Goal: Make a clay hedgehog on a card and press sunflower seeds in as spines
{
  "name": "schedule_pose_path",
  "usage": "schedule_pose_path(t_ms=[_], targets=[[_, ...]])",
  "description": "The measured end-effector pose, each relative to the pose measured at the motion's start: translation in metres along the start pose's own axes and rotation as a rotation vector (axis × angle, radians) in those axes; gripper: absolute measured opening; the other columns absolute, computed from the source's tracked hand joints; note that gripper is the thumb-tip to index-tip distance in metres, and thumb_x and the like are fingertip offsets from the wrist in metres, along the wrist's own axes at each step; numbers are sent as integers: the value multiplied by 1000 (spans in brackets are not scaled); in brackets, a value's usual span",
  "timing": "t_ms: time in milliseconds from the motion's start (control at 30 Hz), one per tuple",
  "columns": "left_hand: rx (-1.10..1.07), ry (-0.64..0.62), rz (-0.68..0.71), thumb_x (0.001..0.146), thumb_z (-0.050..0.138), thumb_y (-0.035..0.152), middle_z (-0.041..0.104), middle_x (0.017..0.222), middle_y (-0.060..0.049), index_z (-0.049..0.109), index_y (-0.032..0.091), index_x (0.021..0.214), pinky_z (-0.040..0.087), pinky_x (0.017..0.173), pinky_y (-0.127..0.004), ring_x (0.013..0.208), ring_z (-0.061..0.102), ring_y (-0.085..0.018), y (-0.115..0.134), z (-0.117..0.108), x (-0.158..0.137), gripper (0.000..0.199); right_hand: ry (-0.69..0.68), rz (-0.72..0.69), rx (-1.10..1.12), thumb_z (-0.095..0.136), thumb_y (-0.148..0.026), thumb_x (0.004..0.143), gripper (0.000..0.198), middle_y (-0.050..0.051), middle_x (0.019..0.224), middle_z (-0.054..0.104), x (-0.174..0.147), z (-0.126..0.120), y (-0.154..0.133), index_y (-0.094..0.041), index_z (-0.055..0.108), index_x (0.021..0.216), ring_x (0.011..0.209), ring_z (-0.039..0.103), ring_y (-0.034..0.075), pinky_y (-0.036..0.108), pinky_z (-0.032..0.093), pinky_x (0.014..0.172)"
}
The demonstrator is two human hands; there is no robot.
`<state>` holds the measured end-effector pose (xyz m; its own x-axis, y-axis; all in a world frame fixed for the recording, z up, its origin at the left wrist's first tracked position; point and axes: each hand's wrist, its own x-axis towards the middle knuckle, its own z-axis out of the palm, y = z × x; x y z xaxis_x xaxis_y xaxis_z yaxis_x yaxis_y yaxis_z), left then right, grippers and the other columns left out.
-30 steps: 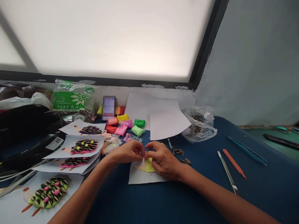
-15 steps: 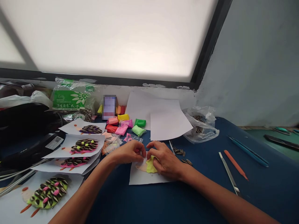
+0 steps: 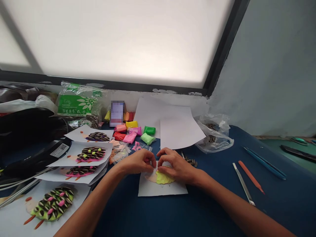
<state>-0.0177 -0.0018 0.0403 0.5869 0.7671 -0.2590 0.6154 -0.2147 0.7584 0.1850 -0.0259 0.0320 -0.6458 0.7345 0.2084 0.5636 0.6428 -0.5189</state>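
Note:
A small white paper [image 3: 148,190] lies before me, with a flattened piece of yellow clay [image 3: 163,178] and a pale peach clay shape [image 3: 151,178] beside its left edge. Short drawn legs show below the yellow clay. My right hand [image 3: 178,166] is bent over the clay's upper part, its thumb and fingertips closed at the edge. My left hand [image 3: 140,161] rests at the paper's upper left with fingers curled toward the thumb; whatever they may hold is hidden. Several sunflower seeds [image 3: 192,162] lie just beyond my right hand.
Finished seed-and-clay hedgehog pictures [image 3: 53,204] lie at left. Behind are colourful clay packets [image 3: 132,135], a green seed bag [image 3: 79,105], white sheets [image 3: 179,131] and a plastic bag of seeds [image 3: 214,133]. An orange tool [image 3: 251,177], a metal blade [image 3: 243,184] and blue tweezers [image 3: 265,163] lie right.
My right hand has shifted up off the clay's right side toward its upper edge, so more yellow shows. My left hand stays nearly in place. The view has shifted slightly.

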Motion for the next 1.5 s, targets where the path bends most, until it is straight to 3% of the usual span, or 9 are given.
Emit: schedule_pose_path(t_ms=[233, 467, 633, 1067, 1500], targets=[[-4, 2, -7, 62, 56, 24, 44, 63, 5, 67, 16, 81, 27, 51, -23, 60, 41, -12, 1, 0, -1, 24, 3, -15, -124, 65, -13, 86, 5, 9, 112, 59, 3, 7, 2, -16, 66, 82, 107, 56, 22, 41, 43, 94], [-12, 3, -12, 61, 57, 25, 45, 64, 5, 67, 16, 83, 27, 52, -23, 60, 42, -12, 0, 1, -1, 26, 50, -17, -78, 56, -13, 91, 13, 9, 110, 60, 2, 9, 2, -17, 67, 84, 103, 57, 20, 39, 44, 92], [-13, -2, -13, 61, 56, 24, 49, 65, 4, 67, 16, 81, 28, 52, -23, 62, 44, -13, 1, 0, -2, 25, 34, -23, -12, 66, -14, 85, 5, 7, 113, 59, 1, 7, 2, -19, 68, 84, 108, 56, 21, 41, 44, 93], [-39, -26, 5, 62, 56, 25, 47, 63, 5, 66, 16, 78, 26, 51, -23, 58, 41, -11, 1, 0, -2, 21, -24, -43, -36, 69, -14, 83, 7, 7, 120, 58, 4, 7, 3, -20, 68, 86, 114, 53, 22, 41, 40, 98], [-43, -20, 21, 62, 55, 22, 48, 64, 5, 64, 16, 77, 26, 51, -23, 59, 41, -12, 0, 0, -1, 18, 17, 16, -2, 67, -11, 83, 8, 7, 108, 61, 6, 12, -1, -17, 63, 80, 105, 57, 21, 39, 43, 92]])
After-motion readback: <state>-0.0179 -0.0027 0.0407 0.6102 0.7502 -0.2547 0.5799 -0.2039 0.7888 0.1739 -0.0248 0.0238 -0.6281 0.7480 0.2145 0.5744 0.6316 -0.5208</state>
